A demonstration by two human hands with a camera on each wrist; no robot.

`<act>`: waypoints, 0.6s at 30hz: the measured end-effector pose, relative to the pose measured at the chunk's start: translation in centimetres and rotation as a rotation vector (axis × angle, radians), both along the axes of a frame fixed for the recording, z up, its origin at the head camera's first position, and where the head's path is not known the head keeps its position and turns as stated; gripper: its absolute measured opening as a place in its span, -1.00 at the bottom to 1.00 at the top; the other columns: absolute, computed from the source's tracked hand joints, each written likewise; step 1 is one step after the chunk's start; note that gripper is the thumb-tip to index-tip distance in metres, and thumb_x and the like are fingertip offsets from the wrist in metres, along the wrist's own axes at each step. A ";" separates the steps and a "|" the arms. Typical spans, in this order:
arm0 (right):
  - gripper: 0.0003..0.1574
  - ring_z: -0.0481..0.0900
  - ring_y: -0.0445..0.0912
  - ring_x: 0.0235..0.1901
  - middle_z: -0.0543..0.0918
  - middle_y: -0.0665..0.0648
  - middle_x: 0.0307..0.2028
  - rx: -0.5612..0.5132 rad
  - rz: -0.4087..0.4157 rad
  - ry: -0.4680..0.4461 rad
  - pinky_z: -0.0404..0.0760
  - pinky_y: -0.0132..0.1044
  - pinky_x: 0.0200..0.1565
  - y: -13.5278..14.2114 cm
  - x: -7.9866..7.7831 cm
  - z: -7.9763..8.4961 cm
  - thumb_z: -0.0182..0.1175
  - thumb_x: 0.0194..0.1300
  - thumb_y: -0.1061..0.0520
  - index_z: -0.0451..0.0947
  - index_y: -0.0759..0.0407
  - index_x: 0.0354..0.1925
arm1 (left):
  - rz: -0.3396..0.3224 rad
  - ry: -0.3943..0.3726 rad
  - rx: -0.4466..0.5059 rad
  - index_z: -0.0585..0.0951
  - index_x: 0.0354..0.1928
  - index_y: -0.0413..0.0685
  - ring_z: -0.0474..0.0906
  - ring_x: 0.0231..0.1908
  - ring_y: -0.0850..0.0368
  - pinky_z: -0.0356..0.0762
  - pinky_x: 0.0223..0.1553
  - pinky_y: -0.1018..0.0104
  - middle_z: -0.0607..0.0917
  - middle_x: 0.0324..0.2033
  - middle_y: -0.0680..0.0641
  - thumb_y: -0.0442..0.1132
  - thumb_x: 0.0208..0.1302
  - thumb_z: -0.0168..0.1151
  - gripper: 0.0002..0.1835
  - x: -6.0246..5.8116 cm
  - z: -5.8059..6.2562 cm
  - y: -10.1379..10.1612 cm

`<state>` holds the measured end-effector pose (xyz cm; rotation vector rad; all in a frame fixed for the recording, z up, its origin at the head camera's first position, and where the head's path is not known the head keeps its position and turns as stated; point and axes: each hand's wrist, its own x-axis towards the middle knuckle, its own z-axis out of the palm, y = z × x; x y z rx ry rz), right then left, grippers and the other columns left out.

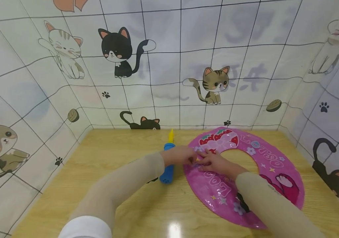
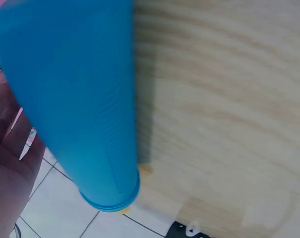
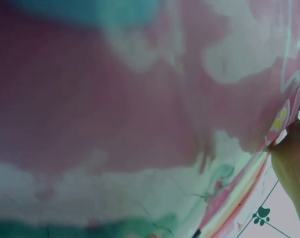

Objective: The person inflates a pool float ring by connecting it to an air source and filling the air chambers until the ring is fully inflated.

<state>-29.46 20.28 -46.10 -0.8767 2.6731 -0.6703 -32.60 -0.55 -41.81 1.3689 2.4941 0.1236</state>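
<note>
A pink swim ring [image 1: 196,188] with strawberry, flower and letter prints lies on the table, puffed up and glossy. At its left inner side both hands meet. My left hand [image 1: 182,155] reaches over a blue hand pump [image 1: 167,175] with a yellow nozzle [image 1: 171,135], its bent fingers pinching at the ring's surface. My right hand [image 1: 217,163] lies across the ring, thumb and forefinger close together on the vinyl. What sits between the fingertips is hidden. The blue pump barrel [image 2: 85,99] fills much of the left wrist view, beside the left hand [image 2: 11,158].
The wooden table [image 1: 112,142] reaches back to walls covered in cat-print tile sheeting [image 1: 166,69]. The pump stands just left of the ring, under the left wrist. Pink and white vinyl [image 3: 115,124] fills most of the right wrist view.
</note>
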 end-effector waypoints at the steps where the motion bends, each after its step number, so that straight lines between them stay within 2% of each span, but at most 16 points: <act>1: -0.41 -0.22 0.33 0.44 0.12 0.20 0.46 0.007 -0.006 -0.002 -0.38 0.36 0.30 0.0 0.0 0.1 0.24 0.31 -0.14 0.51 0.00 0.24 | 0.008 -0.006 0.003 0.68 -0.24 0.04 0.49 -0.30 0.27 0.47 -0.16 0.51 0.63 -0.37 0.18 -0.25 0.33 0.28 -0.96 0.2 0.2 -0.3; 5: -0.35 -0.21 0.34 0.44 0.11 0.20 0.47 0.022 -0.001 0.006 -0.37 0.35 0.31 0.1 0.2 0.4 0.27 0.27 -0.16 0.49 0.01 0.27 | 0.017 -0.007 -0.015 0.65 -0.17 0.08 0.48 -0.31 0.29 0.46 -0.19 0.50 0.61 -0.36 0.20 -0.21 0.32 0.28 -0.92 0.8 0.2 -0.8; 10: -0.30 -0.20 0.36 0.43 0.11 0.19 0.47 0.031 0.009 0.015 -0.36 0.35 0.30 0.1 0.5 0.6 0.34 0.20 -0.16 0.49 0.03 0.26 | 0.055 -0.046 -0.038 0.61 0.01 0.13 0.49 -0.27 0.31 0.49 -0.16 0.46 0.61 -0.29 0.20 -0.13 0.25 0.37 -0.71 1.6 0.5 -0.9; 14: -0.24 -0.22 0.35 0.43 0.09 0.19 0.47 0.026 0.005 -0.016 -0.37 0.35 0.30 0.0 0.6 0.8 0.39 0.12 -0.18 0.50 0.00 0.26 | 0.044 -0.030 -0.067 0.58 0.12 0.12 0.51 -0.23 0.31 0.51 -0.11 0.41 0.64 -0.21 0.17 -0.08 0.21 0.39 -0.58 2.5 1.4 -1.4; 18: -0.20 -0.22 0.35 0.43 0.09 0.20 0.48 0.024 0.006 -0.027 -0.36 0.37 0.30 0.0 0.5 0.7 0.41 0.08 -0.21 0.50 -0.04 0.27 | 0.036 -0.013 -0.092 0.58 0.15 0.11 0.53 -0.16 0.27 0.51 -0.04 0.36 0.66 -0.13 0.13 -0.05 0.22 0.38 -0.55 3.5 2.5 -2.1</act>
